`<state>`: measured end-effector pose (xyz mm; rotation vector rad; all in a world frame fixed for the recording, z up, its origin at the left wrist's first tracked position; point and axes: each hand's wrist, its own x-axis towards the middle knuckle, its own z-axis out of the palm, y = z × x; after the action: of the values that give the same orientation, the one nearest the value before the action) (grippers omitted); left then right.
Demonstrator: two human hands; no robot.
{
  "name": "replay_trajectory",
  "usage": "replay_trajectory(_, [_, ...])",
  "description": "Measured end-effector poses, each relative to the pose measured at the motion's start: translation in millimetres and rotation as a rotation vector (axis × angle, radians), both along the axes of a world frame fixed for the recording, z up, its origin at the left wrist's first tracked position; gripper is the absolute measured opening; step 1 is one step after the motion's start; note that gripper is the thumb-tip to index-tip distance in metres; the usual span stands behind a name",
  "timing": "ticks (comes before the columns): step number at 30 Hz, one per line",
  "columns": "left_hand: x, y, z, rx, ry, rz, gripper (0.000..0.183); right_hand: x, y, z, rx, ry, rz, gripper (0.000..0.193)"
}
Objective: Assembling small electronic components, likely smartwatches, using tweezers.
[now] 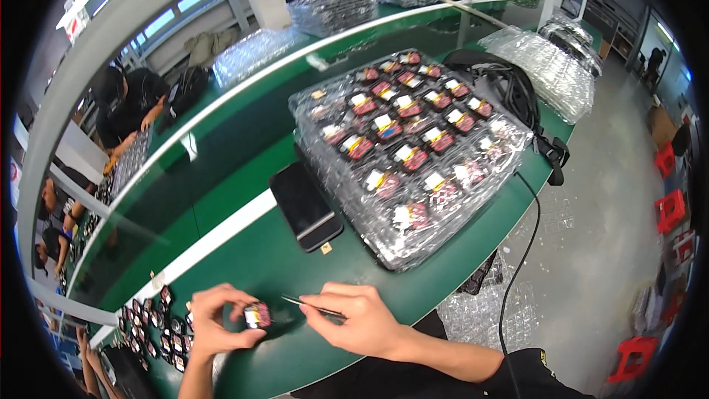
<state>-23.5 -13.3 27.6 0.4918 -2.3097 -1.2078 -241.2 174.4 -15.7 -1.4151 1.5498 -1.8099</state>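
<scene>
Gripping small part (257, 315) in left hand (216, 320) | right hand (360, 318) pinching tweezers (310, 306) | clear tray (413, 152) holding parts

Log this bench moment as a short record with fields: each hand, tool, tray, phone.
left hand: pinches a small red-and-black part over the green table
right hand: holds thin tweezers, tip pointing toward the part
tray: clear plastic, holds rows of similar parts
phone: dark, flat on the table left of the tray
loose parts: clustered left of the left hand

Bare forearms, black short sleeve w/ small yellow emblem, right side.
</scene>
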Motion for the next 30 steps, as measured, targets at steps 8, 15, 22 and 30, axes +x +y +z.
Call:
replay_trajectory(8, [-214, -22, 115, -0.354, 0.127, -0.211, 0.042, -11, -6, -11, -0.039, 0.057, -0.023, 0.017])
replay_trajectory(15, [-309, -109, 137, -0.450, -0.137, -0.220, 0.051, -6, -2, -1, -0.015, 0.076, -0.017, 0.017])
replay_trajectory(22, [-332, -126, 105, -0.365, -0.168, -0.316, 0.060, -3, -2, 0, 0.062, 0.035, 0.043, 0.017])
replay_trajectory(30, [-203, -144, 56, -0.485, 0.082, -0.013, 0.048, -7, 0, 10, 0.061, 0.105, -0.059, 0.013])
